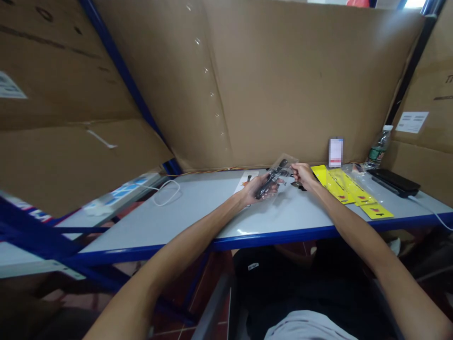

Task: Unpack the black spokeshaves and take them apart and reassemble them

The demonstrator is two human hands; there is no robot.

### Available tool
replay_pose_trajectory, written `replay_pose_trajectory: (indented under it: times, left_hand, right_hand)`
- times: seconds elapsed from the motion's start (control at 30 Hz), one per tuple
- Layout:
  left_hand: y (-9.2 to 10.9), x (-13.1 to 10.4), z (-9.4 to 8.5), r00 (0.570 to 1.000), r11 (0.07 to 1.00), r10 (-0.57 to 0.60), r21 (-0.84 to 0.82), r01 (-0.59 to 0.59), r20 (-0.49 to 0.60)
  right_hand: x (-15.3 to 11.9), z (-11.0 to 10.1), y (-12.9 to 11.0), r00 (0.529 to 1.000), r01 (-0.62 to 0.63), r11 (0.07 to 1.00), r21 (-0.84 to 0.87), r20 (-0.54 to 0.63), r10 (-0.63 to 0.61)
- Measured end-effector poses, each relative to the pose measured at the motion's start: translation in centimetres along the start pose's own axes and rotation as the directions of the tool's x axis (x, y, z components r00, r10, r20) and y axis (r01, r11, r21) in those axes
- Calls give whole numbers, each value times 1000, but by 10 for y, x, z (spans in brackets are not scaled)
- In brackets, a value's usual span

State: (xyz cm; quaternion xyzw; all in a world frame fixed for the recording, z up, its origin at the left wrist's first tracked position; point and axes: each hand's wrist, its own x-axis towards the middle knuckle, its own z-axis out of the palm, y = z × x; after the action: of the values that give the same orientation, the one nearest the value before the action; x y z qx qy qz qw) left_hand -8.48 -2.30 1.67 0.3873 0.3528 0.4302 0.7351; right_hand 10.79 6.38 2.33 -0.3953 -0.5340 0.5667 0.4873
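My left hand [261, 185] is closed around a black tool in a clear plastic bag [274, 178], held tilted above the table. The tool's exact kind is hard to make out through the shiny plastic. At the bag's upper right end, the fingers of my right hand [303, 174] are pinched together on the plastic edge. Under and behind my left hand lies a white card [244, 181] with a dark item printed or resting on it. A small dark object [299, 186] sits on the table below my right hand.
Yellow packaging cards [348, 186] in clear plastic lie to the right. Beyond them are a phone [336, 152], a water bottle [379, 148] and a black device [394, 182] with a white cable. Cardboard [283, 85] walls the back; a white cable [166, 192] loops at left.
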Motion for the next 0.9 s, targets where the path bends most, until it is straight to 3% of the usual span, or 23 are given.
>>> replay_pose_trajectory:
  times: [0.1,0.4,0.9]
  left_hand:
    - [0,2,0,999,999,-21,28,22,-44]
    - [-3,-2,-5,983,996,-50,76,37,175]
    - [-11,0,1,984,996,-4,89,-12,180]
  right_hand:
    - [1,-2,0,1000,7,1000,-21,-16,-8]
    - [1,2,4,999,36,997,-71,0,-36]
    - [7,3,4,988,151,987,-54,-17,-152]
